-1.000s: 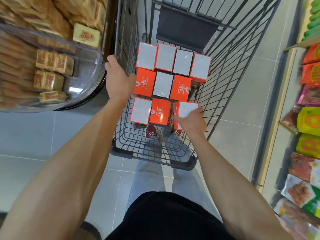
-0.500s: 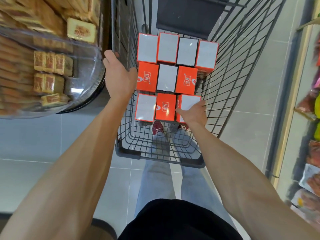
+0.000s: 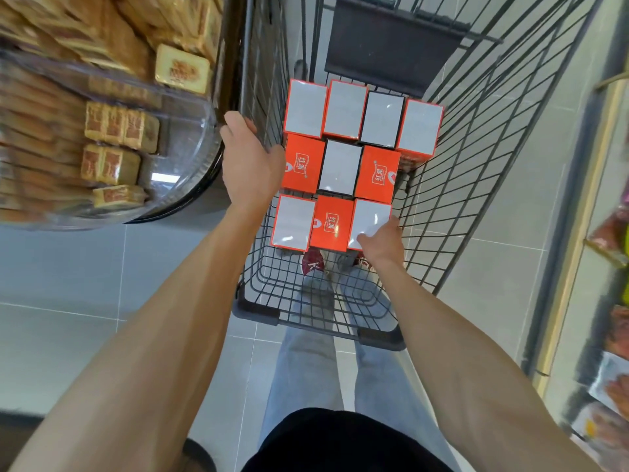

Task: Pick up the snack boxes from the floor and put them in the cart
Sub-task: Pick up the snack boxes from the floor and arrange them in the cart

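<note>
Several orange and white snack boxes (image 3: 341, 166) lie packed in rows on the bottom of the black wire cart (image 3: 452, 185). My right hand (image 3: 383, 241) rests on the near right box (image 3: 369, 221), its fingers curled around that box's near edge. My left hand (image 3: 250, 165) grips the cart's left rim, thumb toward the boxes. No box is visible on the floor.
A round clear display bin (image 3: 112, 137) of wrapped brown cakes stands at the left, touching the cart. Shelves with snack bags (image 3: 612, 233) run along the right. My legs and red shoes (image 3: 313, 262) are below the cart's near end on grey tile.
The near right box has been lowered flat into the front row, level with its neighbours. My right hand stays on it. My left hand keeps its hold on the rim.
</note>
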`<state>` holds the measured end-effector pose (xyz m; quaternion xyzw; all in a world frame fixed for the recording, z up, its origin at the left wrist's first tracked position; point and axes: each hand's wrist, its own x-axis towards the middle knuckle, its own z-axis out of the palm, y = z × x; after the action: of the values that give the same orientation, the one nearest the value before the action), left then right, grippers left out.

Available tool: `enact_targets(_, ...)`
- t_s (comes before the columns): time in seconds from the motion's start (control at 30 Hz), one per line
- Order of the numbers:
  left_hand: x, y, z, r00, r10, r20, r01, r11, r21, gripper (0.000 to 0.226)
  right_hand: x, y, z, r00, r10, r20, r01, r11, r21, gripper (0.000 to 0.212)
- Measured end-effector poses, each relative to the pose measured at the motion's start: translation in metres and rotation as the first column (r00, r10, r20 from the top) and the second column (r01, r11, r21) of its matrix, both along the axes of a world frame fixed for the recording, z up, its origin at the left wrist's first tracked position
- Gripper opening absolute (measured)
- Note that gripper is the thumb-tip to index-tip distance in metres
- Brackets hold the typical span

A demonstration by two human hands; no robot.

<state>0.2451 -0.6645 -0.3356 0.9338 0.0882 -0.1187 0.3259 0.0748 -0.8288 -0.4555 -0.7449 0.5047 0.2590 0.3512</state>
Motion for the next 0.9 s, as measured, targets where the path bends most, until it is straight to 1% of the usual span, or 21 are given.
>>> enact_targets(0.17,0.001,0.001,0.003,1.0,-0.012,-0.024,0.012,1.0,-0.019,0.03,0.002,-0.004,0.001,1.0,-0.002,-0.013,0.003,0.998,0.065,0.073)
enact_targets(0.27,0.002,0.001,0.008,0.997,-0.033,-0.073,0.029,0.998,-0.06,0.031,0.003,-0.009,0.013,0.999,0.013,-0.037,-0.01,0.995,0.101,0.066)
enact_targets(0.33,0.004,0.0,0.014,0.99,-0.03,-0.137,0.019,0.997,-0.08,0.033,0.008,-0.014,0.028,0.999,0.03,-0.015,-0.028,0.995,0.1,0.061)
enact_targets(0.43,0.008,-0.003,0.026,0.972,0.0,-0.233,-0.026,0.993,-0.111,0.041,0.015,-0.027,0.043,0.994,0.109,0.028,-0.111,0.992,0.052,0.059)
enact_targets(0.53,0.008,-0.009,0.036,0.974,0.007,-0.225,-0.023,0.997,-0.071,0.048,0.029,-0.037,0.069,0.976,0.213,0.044,-0.211,0.977,-0.035,0.045)
enact_targets(0.6,0.005,-0.014,0.044,0.977,-0.02,-0.213,0.017,1.0,-0.015,0.059,0.039,-0.042,0.092,0.964,0.251,0.085,-0.243,0.965,-0.1,0.041)
enact_targets(0.63,0.001,-0.016,0.05,0.981,-0.051,-0.188,0.056,0.998,0.019,0.064,0.043,-0.045,0.104,0.954,0.281,0.101,-0.267,0.955,-0.13,0.04)
enact_targets(0.7,-0.006,-0.022,0.063,0.98,-0.185,-0.069,0.191,0.976,0.103,0.064,0.048,-0.049,0.129,0.93,0.348,0.116,-0.324,0.928,-0.186,0.035)
enact_targets(0.77,-0.008,-0.033,0.078,0.93,-0.365,0.035,0.352,0.915,0.194,0.058,0.049,-0.056,0.151,0.9,0.423,0.105,-0.383,0.883,-0.27,0.037)
enact_targets(0.83,-0.006,-0.05,0.094,0.861,-0.508,0.032,0.482,0.833,0.271,0.055,0.047,-0.066,0.171,0.879,0.468,0.092,-0.413,0.843,-0.345,0.041)
enact_targets(0.9,-0.003,-0.069,0.108,0.782,-0.623,0.016,0.58,0.737,0.345,0.055,0.042,-0.078,0.192,0.877,0.475,0.075,-0.415,0.826,-0.38,0.045)
